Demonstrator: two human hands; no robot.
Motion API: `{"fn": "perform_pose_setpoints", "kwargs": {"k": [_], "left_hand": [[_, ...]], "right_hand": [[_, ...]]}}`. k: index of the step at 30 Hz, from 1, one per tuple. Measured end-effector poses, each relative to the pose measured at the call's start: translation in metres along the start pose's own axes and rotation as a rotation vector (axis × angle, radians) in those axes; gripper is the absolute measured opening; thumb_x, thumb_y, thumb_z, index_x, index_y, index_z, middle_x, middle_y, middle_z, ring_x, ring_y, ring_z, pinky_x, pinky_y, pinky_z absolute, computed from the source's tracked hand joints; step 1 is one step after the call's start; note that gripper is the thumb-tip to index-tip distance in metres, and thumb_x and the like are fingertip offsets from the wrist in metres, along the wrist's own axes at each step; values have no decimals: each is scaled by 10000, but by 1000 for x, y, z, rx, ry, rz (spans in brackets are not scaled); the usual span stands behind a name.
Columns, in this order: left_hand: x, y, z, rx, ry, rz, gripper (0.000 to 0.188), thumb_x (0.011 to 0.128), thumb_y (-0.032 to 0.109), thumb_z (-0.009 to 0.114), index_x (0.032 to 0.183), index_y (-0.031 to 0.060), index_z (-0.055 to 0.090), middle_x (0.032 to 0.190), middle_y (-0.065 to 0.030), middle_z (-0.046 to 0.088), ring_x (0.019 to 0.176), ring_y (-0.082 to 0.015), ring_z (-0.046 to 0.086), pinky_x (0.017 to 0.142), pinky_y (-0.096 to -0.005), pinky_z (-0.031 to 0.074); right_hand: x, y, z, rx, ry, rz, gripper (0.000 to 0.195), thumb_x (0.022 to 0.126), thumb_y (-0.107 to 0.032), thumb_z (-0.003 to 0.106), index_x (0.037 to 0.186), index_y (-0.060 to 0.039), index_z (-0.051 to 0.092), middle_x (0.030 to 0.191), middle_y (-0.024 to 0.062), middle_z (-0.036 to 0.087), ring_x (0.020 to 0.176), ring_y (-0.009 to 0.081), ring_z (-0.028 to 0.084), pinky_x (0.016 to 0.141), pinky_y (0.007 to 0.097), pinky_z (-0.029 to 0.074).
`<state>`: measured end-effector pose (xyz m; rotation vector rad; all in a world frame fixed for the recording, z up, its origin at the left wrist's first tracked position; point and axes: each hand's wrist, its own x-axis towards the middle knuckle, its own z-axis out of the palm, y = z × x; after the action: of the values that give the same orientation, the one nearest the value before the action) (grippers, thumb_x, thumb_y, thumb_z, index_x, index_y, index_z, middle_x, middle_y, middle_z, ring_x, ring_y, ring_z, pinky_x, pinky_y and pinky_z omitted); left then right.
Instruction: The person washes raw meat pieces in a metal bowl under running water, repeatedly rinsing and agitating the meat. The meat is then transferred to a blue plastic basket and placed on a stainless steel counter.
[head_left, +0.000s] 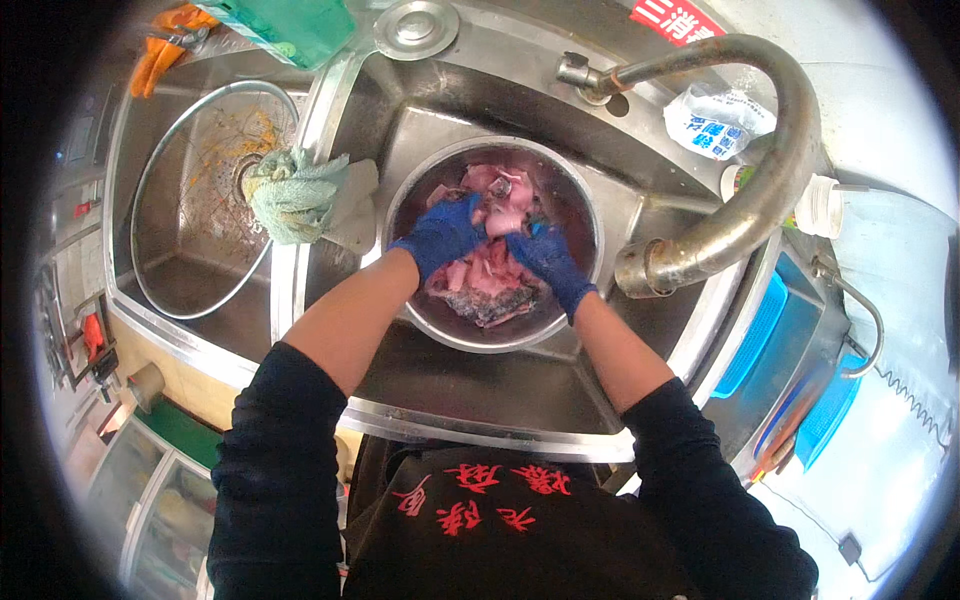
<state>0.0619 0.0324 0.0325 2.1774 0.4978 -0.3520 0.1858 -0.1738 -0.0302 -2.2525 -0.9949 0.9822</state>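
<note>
A round steel bowl (592, 247) stands in the sink basin (450, 386) before me, with pieces of raw fish (487, 300) in it, pink flesh and dark grey skin. Both my hands wear blue gloves and are down inside the bowl. Curled fingers of my left hand (444, 238) grip the left side of a pale pink fish piece (506, 219). At its right side, my right hand (553, 259) also holds on, its fingertips partly hidden and blurred. More fish lies just beyond and below the hands.
A curved faucet (799, 112) arches over the basin's right side. On the divider at left hangs a pale green cloth (289, 199). The left basin holds a large round strainer (142, 247) with yellowish scraps. A metal lid (416, 30) and a plastic bag (712, 120) lie along the back ledge.
</note>
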Motion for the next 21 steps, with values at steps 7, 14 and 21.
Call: {"fn": "perform_pose_setpoints", "kwargs": {"k": [7,14,21], "left_hand": [[9,-14,49,452,426,300,844,759,358,794,1471,108,416,1404,-242,492,1231,-367,548,1015,-421,465],[16,-9,7,-791,-367,-261,818,817,428,781,1448,55,419,1309,-249,563,1156,-357,614,984,-465,494],[-52,-6,27,777,-201,52,1161,685,627,769,1572,107,228,1575,-238,274,1461,-451,239,1194,-591,165]], "right_hand": [[37,5,51,-27,549,-59,726,755,-314,792,1340,1,497,1235,229,608,1109,375,610,991,438,464],[6,-14,-5,481,-102,192,658,864,-354,736,1356,10,494,1256,207,595,1126,311,588,965,416,472],[-38,-18,9,-34,224,-43,793,820,-338,776,1415,29,403,1332,259,513,1208,387,531,1019,463,431]]}}
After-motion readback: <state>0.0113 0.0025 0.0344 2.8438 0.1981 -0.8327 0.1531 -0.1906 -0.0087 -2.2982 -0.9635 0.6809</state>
